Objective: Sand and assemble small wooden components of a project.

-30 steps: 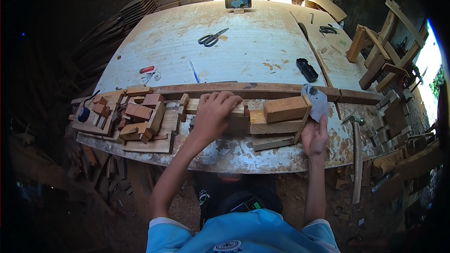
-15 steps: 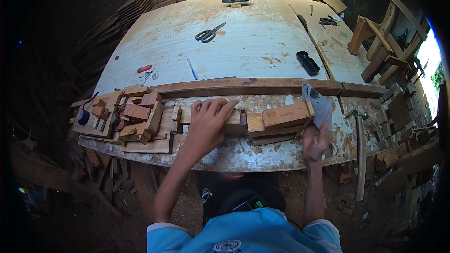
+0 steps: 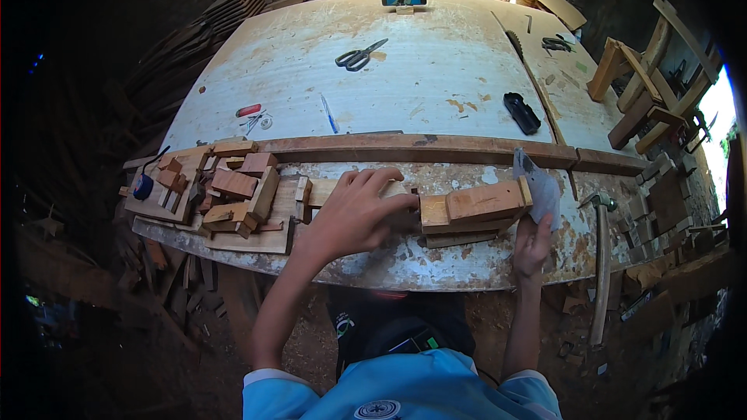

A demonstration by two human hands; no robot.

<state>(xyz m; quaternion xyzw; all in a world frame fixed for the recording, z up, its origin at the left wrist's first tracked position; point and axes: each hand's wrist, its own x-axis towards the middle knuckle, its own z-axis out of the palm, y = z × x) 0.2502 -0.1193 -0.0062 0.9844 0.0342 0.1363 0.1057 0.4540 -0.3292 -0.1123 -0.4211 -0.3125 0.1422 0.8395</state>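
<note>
My left hand (image 3: 354, 214) is curled over a pale length of wood (image 3: 320, 193), which it largely hides. Its fingertips reach the far side, and one digit extends right to the wood's dark end. Just right of that hand lies a stepped wooden block (image 3: 486, 201) with a reddish top, above another strip of wood. At the block's right end my right hand (image 3: 533, 247) grips a thin grey-white sheet (image 3: 543, 187) with a dark patch. The sheet stands steeply against the end of the block; its exact material cannot be made out.
Loose wood blocks (image 3: 233, 183) crowd the bench's left side, beside a blue tape measure (image 3: 142, 185). A long wooden rail (image 3: 467, 148) runs behind my hands. Beyond it lie scissors (image 3: 360, 56), a pen (image 3: 329, 114) and a black case (image 3: 521, 113). A hammer (image 3: 601, 264) overhangs the right front edge.
My left hand has turned and shifted slightly right, toward the stepped block. My right hand keeps the sheet at the block's end. The whole view has shifted a little.
</note>
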